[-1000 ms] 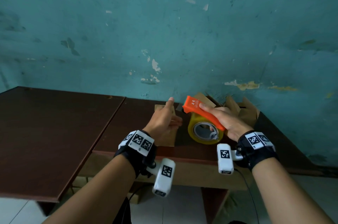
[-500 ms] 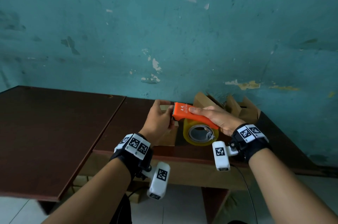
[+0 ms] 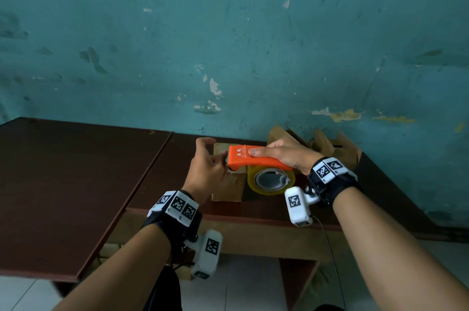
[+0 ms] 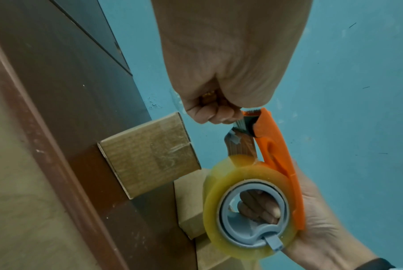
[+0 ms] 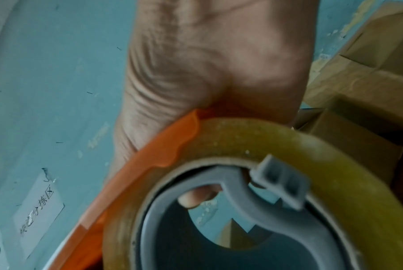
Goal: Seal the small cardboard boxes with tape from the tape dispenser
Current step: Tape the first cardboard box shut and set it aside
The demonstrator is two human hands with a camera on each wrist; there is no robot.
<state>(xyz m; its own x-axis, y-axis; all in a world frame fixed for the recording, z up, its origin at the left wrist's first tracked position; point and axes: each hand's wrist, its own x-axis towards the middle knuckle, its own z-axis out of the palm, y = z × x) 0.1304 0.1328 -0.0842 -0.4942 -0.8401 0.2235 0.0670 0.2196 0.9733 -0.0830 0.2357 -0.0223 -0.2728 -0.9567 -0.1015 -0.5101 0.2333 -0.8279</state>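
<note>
The right hand (image 3: 286, 155) gripped the orange tape dispenser (image 3: 256, 158) from above, palm over the handle and fingers curled through the grey hub of the tape roll (image 4: 248, 208), as the left wrist view showed. This grip kept the roll free to turn while the cutter end pointed to the person's left.

The left hand (image 3: 208, 171) was closed at the cutter end, its fingertips (image 4: 215, 114) pinching at the toothed blade (image 4: 246, 124), apparently on the free tape end; the tape itself was too clear to confirm. The pinch was judged to serve to draw tape off the roll.

The small cardboard box (image 4: 149, 153) stood on the dark brown table (image 3: 76, 183), just below and behind the dispenser, with neither hand on it. One face already carried a glossy tape strip. Its position directly under the cutter was judged to allow the drawn tape to be laid down with little travel.

More cardboard boxes (image 3: 337, 148), flaps open, stood against the teal wall (image 3: 228, 44) to the right, apparently awaiting sealing.
</note>
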